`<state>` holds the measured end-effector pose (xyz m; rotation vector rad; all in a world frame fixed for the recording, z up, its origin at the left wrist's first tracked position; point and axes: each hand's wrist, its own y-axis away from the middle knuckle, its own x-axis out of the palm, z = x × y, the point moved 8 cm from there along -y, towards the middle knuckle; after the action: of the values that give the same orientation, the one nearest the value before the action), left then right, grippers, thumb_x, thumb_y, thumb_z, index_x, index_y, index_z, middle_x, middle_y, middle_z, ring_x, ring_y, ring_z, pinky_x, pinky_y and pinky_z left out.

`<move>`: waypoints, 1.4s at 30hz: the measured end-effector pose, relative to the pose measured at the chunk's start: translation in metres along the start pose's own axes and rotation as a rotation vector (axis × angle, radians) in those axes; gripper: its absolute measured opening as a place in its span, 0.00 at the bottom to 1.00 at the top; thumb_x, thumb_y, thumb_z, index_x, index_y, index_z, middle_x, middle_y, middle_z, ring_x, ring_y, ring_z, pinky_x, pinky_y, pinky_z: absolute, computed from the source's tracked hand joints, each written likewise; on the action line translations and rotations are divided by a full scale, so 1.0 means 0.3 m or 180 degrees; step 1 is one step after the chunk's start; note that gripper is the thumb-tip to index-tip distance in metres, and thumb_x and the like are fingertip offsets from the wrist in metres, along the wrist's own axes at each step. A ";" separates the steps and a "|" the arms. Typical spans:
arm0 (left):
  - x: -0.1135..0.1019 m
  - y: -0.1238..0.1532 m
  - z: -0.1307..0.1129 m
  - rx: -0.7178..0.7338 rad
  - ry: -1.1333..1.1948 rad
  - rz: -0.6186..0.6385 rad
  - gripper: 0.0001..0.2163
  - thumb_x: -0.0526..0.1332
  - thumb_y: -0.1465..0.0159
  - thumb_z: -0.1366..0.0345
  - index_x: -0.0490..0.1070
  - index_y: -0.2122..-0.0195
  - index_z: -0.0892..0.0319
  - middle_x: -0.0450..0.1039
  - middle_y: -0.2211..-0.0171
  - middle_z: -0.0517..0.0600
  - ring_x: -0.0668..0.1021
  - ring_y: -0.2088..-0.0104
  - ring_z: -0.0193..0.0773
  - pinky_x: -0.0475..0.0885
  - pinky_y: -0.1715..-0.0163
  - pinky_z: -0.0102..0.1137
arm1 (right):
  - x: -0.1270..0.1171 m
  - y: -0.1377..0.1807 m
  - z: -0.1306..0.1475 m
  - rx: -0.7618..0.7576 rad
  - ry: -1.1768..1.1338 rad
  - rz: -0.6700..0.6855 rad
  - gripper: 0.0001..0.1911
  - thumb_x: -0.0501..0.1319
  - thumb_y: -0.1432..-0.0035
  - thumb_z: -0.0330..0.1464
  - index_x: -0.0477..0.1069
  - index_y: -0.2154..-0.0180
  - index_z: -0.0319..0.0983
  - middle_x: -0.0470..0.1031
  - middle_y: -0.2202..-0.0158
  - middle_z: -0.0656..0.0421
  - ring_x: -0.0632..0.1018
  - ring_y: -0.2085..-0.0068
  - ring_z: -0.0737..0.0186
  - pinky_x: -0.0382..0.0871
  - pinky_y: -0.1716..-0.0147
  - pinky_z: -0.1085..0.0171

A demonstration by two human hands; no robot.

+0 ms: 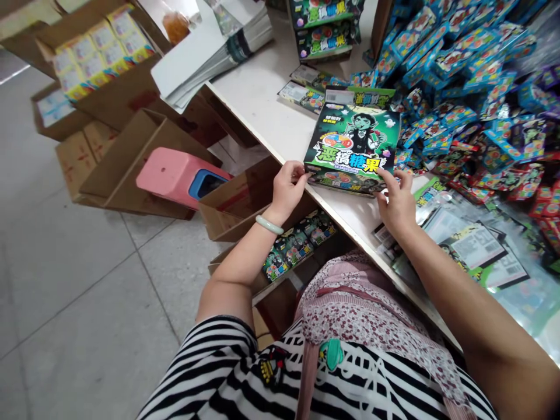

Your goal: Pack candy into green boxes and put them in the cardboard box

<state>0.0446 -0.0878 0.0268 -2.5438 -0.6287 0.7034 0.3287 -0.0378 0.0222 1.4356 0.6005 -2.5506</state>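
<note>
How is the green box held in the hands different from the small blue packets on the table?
The green box is far larger than any of the blue packets. The green box stands alone at the table edge, both hands on it; the blue packets lie heaped, untouched. Its face is dark green, theirs blue. Both carry cartoon print.

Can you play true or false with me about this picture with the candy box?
1. Both hands hold the green candy box. True: left hand and right hand grip its near corners.
2. The box rests on the floor. False: it rests on the white table.
3. The left wrist wears a pale bangle. True.
4. The pink stool stands upright. False: it lies on its side among cardboard boxes.
</note>
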 end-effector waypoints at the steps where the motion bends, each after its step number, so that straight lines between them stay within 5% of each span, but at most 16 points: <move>1: 0.000 0.003 0.000 0.0030 0.0021 -0.0024 0.07 0.64 0.38 0.69 0.66 0.63 0.56 0.69 0.68 0.44 0.76 0.67 0.31 0.73 0.68 0.24 | 0.000 0.001 -0.003 0.0021 -0.0037 -0.0028 0.29 0.55 0.41 0.29 0.65 0.39 0.49 0.62 0.43 0.49 0.76 0.58 0.53 0.76 0.61 0.54; 12: 0.019 0.033 0.035 0.0018 -0.0083 -0.0026 0.07 0.63 0.37 0.67 0.63 0.62 0.56 0.68 0.68 0.44 0.75 0.67 0.31 0.73 0.65 0.26 | 0.000 -0.002 0.005 0.0153 0.0064 0.0109 0.30 0.54 0.42 0.29 0.67 0.39 0.49 0.63 0.42 0.49 0.76 0.61 0.53 0.74 0.63 0.53; 19: 0.023 0.036 0.070 -0.0044 -0.0184 0.0067 0.14 0.66 0.37 0.62 0.62 0.55 0.56 0.70 0.68 0.44 0.77 0.68 0.33 0.73 0.66 0.28 | -0.013 -0.010 0.008 -0.0023 0.0140 0.0047 0.28 0.54 0.40 0.29 0.68 0.39 0.51 0.65 0.43 0.51 0.76 0.54 0.51 0.73 0.66 0.59; 27: 0.032 0.033 0.106 -0.0031 0.0394 0.0057 0.17 0.66 0.36 0.59 0.63 0.51 0.54 0.69 0.67 0.45 0.77 0.65 0.32 0.75 0.62 0.28 | -0.014 -0.015 0.012 -0.0399 0.0307 -0.0326 0.26 0.57 0.39 0.28 0.70 0.41 0.51 0.67 0.46 0.53 0.71 0.46 0.50 0.71 0.49 0.54; 31: 0.033 0.041 0.103 0.0028 0.0380 0.0114 0.18 0.64 0.34 0.54 0.62 0.47 0.52 0.68 0.67 0.45 0.76 0.64 0.33 0.75 0.61 0.29 | 0.011 -0.009 -0.006 -0.0410 0.0336 -0.0118 0.27 0.57 0.38 0.28 0.68 0.39 0.51 0.64 0.44 0.51 0.70 0.46 0.49 0.71 0.49 0.53; 37: 0.022 0.013 0.069 0.0092 -0.0185 -0.0154 0.26 0.59 0.34 0.43 0.61 0.40 0.50 0.65 0.43 0.57 0.72 0.43 0.44 0.71 0.46 0.38 | -0.052 -0.011 0.035 -0.0490 0.0338 0.0113 0.22 0.54 0.34 0.34 0.70 0.40 0.53 0.61 0.39 0.49 0.63 0.38 0.39 0.61 0.41 0.38; 42: 0.115 -0.026 0.183 -0.0512 0.0323 0.0231 0.35 0.62 0.38 0.40 0.55 0.35 0.46 0.59 0.35 0.58 0.67 0.35 0.49 0.67 0.39 0.43 | -0.031 0.009 0.033 -0.0419 0.0207 0.0206 0.28 0.54 0.36 0.31 0.64 0.35 0.50 0.63 0.40 0.48 0.64 0.38 0.39 0.63 0.41 0.36</move>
<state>0.0381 -0.0485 -0.0249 -2.7429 -0.5826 0.5638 0.3267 -0.0450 0.0338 1.4725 0.7056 -2.3755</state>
